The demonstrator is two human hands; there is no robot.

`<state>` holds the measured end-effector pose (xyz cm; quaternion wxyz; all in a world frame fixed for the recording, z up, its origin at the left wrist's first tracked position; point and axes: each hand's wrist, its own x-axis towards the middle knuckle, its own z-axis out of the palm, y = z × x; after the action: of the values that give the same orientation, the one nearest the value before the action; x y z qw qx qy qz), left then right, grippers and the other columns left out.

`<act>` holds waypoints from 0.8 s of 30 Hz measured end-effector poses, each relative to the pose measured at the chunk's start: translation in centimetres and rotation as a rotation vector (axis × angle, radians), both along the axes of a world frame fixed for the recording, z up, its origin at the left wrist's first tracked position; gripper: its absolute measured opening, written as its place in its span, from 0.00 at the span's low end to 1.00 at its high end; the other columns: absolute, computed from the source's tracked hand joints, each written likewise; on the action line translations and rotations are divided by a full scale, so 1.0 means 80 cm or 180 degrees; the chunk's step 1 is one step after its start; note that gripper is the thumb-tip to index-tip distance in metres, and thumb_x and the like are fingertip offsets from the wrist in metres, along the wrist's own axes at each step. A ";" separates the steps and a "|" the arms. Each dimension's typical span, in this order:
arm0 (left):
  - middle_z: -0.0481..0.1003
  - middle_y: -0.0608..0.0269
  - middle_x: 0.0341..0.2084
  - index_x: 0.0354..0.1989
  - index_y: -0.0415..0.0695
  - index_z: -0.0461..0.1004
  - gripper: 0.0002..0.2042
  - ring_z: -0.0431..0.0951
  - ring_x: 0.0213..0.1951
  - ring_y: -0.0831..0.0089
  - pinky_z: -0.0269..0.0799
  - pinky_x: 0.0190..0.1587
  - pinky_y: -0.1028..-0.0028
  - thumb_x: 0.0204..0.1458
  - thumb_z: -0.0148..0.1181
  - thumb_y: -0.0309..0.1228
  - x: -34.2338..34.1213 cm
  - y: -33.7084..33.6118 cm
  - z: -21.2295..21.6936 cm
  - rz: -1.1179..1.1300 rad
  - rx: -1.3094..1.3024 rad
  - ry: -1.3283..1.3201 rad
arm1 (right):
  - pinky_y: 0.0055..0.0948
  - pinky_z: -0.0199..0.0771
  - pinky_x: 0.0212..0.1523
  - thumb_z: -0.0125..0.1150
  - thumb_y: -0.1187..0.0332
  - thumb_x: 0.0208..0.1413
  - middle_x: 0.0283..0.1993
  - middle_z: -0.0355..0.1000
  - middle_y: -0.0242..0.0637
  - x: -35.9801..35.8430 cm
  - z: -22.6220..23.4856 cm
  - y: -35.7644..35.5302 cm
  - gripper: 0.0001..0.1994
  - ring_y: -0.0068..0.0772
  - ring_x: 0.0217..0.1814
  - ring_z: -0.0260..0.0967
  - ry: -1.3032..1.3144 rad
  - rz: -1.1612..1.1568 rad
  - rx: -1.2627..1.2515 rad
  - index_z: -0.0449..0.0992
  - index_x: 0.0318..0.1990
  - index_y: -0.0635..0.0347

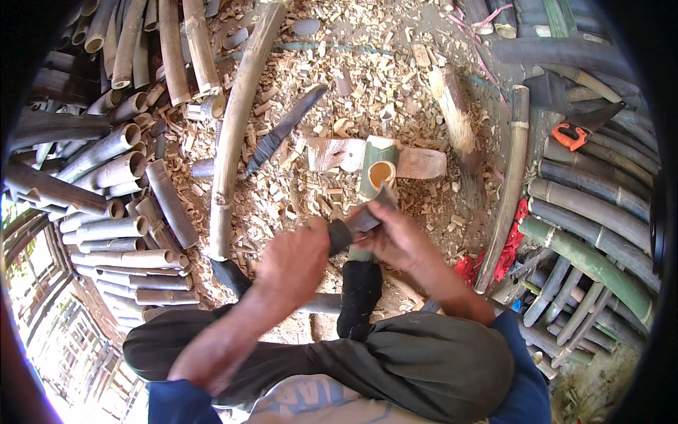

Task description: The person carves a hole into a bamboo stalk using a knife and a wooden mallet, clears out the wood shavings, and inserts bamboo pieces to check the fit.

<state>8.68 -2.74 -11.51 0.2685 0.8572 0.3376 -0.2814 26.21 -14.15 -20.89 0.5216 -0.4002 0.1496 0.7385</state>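
My left hand (291,256) is wrapped around the dark, thick handle of a knife (339,237). The grey blade points away and to the right. Fingers of my right hand (395,237) are closed on the blade's far part; the exact grip is partly hidden. Just beyond the blade tip is the round, pale open end of a cut bamboo piece (383,174). Around and behind it, a green bamboo length (381,150) lies across a pale wooden block (422,163). A long dark blade with a wrapped handle (286,132) rests on the shavings farther left.
Wood shavings (332,78) cover the ground. A long bamboo pole (240,127) lies left, another (510,177) right. Stacked bamboo tubes (113,169) fill the left side; more poles (593,205) lie right, with an orange-handled saw (571,136) on them. A frayed log (455,113) lies ahead.
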 end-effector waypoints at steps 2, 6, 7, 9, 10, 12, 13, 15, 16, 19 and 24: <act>0.79 0.55 0.20 0.36 0.39 0.73 0.08 0.83 0.23 0.58 0.77 0.27 0.61 0.49 0.64 0.24 0.014 0.055 0.047 -0.0664 0.0462 -0.0163 | 0.41 0.89 0.46 0.55 0.56 0.70 0.46 0.79 0.45 -0.038 0.001 -0.001 0.19 0.38 0.44 0.81 0.1035 -0.0662 0.0356 0.73 0.55 0.65; 0.80 0.46 0.23 0.38 0.33 0.76 0.09 0.85 0.31 0.49 0.81 0.35 0.55 0.49 0.63 0.24 0.037 0.084 0.059 -0.0836 -0.0306 -0.0337 | 0.41 0.89 0.44 0.50 0.60 0.73 0.45 0.80 0.48 -0.031 0.004 -0.010 0.18 0.39 0.42 0.83 0.1079 -0.0875 0.0231 0.74 0.55 0.69; 0.80 0.45 0.23 0.38 0.32 0.75 0.10 0.85 0.31 0.48 0.81 0.35 0.55 0.49 0.63 0.25 0.033 0.073 0.050 -0.0524 -0.0496 -0.0106 | 0.42 0.88 0.44 0.49 0.61 0.73 0.46 0.80 0.47 -0.022 0.000 -0.011 0.18 0.39 0.40 0.83 0.0971 -0.0713 0.0283 0.74 0.55 0.69; 0.79 0.43 0.23 0.39 0.31 0.74 0.13 0.85 0.32 0.47 0.81 0.35 0.53 0.48 0.63 0.26 0.018 0.036 0.025 0.0090 -0.0843 0.0307 | 0.41 0.89 0.37 0.53 0.63 0.70 0.40 0.81 0.46 0.006 0.007 -0.007 0.16 0.40 0.34 0.83 0.0422 0.0063 -0.0069 0.75 0.52 0.70; 0.79 0.42 0.24 0.40 0.31 0.72 0.15 0.84 0.31 0.44 0.80 0.35 0.53 0.48 0.65 0.28 0.004 -0.001 0.005 0.0440 -0.0833 0.0090 | 0.40 0.89 0.34 0.54 0.63 0.68 0.39 0.81 0.46 0.026 0.007 -0.001 0.16 0.40 0.33 0.82 0.0120 0.0521 -0.0232 0.76 0.51 0.70; 0.79 0.39 0.25 0.42 0.31 0.69 0.18 0.83 0.31 0.41 0.79 0.36 0.52 0.49 0.67 0.31 0.003 -0.078 -0.031 0.1222 -0.0945 -0.0301 | 0.38 0.86 0.26 0.57 0.63 0.65 0.36 0.81 0.45 0.047 0.002 0.007 0.14 0.38 0.31 0.82 -0.0867 0.1260 -0.0515 0.77 0.46 0.68; 0.79 0.38 0.26 0.43 0.30 0.69 0.20 0.83 0.32 0.40 0.79 0.36 0.51 0.49 0.68 0.32 0.015 -0.114 -0.044 0.1689 -0.1073 -0.0460 | 0.33 0.82 0.23 0.55 0.63 0.65 0.36 0.81 0.43 0.062 -0.004 0.010 0.13 0.35 0.29 0.80 -0.1157 0.1738 -0.0457 0.77 0.42 0.65; 0.80 0.36 0.28 0.46 0.28 0.68 0.25 0.83 0.33 0.39 0.79 0.36 0.50 0.49 0.71 0.36 0.036 -0.168 -0.074 0.2566 -0.1221 -0.0857 | 0.30 0.78 0.21 0.52 0.62 0.67 0.34 0.81 0.43 0.076 0.001 0.022 0.13 0.34 0.27 0.78 -0.1354 0.2351 -0.0454 0.76 0.40 0.64; 0.80 0.37 0.29 0.46 0.28 0.69 0.26 0.83 0.33 0.40 0.79 0.37 0.52 0.49 0.72 0.36 0.034 -0.163 -0.071 0.2573 -0.1343 -0.0868 | 0.30 0.77 0.21 0.51 0.62 0.67 0.34 0.80 0.44 0.067 0.001 0.015 0.13 0.33 0.26 0.78 -0.1697 0.2192 -0.0493 0.76 0.40 0.64; 0.81 0.39 0.30 0.46 0.31 0.70 0.26 0.84 0.34 0.42 0.79 0.39 0.54 0.47 0.74 0.37 0.019 -0.144 -0.064 0.2647 -0.1570 -0.0967 | 0.30 0.74 0.20 0.48 0.63 0.69 0.33 0.79 0.45 0.028 0.007 -0.003 0.14 0.31 0.23 0.74 -0.2205 0.1834 -0.0576 0.75 0.38 0.64; 0.83 0.49 0.29 0.42 0.39 0.81 0.21 0.84 0.32 0.54 0.79 0.40 0.60 0.42 0.76 0.38 -0.040 -0.089 -0.088 0.2939 -0.1609 -0.1034 | 0.32 0.79 0.22 0.50 0.61 0.71 0.33 0.77 0.44 0.001 0.006 0.038 0.13 0.31 0.24 0.74 -0.1571 0.1641 -0.0603 0.73 0.43 0.62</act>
<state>5.45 -9.89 -18.51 0.6102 0.5612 0.5547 -0.0707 26.28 -11.15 -20.44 0.2994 -0.6374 -0.0188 0.7098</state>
